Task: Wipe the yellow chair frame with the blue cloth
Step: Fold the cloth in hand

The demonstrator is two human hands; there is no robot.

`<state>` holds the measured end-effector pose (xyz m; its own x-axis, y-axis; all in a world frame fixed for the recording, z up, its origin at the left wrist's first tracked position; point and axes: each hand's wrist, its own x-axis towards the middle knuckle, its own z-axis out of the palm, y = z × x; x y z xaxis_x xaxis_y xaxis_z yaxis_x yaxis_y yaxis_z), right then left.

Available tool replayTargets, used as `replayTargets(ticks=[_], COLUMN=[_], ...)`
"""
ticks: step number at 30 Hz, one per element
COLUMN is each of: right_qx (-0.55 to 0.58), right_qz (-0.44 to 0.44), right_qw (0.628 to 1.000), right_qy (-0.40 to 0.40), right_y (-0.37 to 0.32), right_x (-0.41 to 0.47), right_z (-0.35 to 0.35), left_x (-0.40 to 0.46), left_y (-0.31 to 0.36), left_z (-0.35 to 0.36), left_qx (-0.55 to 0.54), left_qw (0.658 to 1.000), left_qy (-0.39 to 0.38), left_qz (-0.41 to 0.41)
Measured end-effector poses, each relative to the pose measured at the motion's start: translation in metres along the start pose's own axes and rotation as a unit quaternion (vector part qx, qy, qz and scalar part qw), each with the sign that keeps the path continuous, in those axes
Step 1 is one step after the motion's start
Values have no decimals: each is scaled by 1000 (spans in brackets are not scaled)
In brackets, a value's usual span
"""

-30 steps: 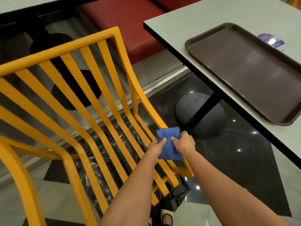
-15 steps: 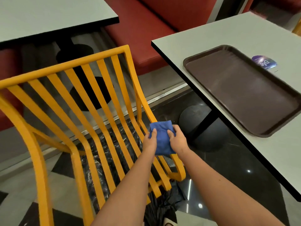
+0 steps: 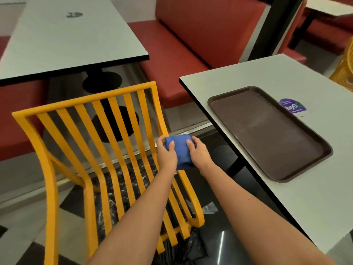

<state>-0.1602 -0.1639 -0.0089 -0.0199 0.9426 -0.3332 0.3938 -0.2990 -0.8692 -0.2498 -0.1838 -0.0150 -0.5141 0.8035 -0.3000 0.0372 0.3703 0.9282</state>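
Observation:
The yellow chair frame [image 3: 84, 142], made of curved slats, fills the lower left of the head view. A folded blue cloth [image 3: 180, 150] sits against the chair's right side rail where the back bends into the seat. My left hand [image 3: 166, 152] grips the cloth's left edge, thumb on top. My right hand [image 3: 198, 153] holds its right edge, fingers over the fold. Both forearms reach in from the bottom of the view, and the rail beneath the cloth is hidden.
A grey table [image 3: 248, 81] stands close on the right with a brown tray [image 3: 267, 131] and a purple sticker [image 3: 292, 108]. Another grey table [image 3: 66, 44] is behind the chair. Red bench seats [image 3: 200, 35] line the back. Black table bases [image 3: 114, 123] stand on the glossy floor.
Both hands have carried the cloth up along the chair's right rail, from the seat's front toward the bend of the back. My view has tilted up and pulled back.

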Motion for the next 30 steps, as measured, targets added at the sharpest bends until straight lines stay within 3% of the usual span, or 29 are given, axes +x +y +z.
replayTargets(ticks=[9,13,19,30], right_qx=[46,44,-11,-103], right_qz=[-84,-96,-57,-17], right_qw=[991,984,986,984], right_qy=[98,146,159,147], right_y=[-41,-52,-35,14], right_x=[0,2,19,79], right_z=[-56,-97,-161,-265], left_x=[-6,-17,-32,-39], left_y=[61,87,103,98], left_z=[16,41,99,231], left_qx=[47,64,94,113], left_qw=[986,977,964,965], left_qy=[-7,-74,-173,-203], left_qz=[159,190,177,122])
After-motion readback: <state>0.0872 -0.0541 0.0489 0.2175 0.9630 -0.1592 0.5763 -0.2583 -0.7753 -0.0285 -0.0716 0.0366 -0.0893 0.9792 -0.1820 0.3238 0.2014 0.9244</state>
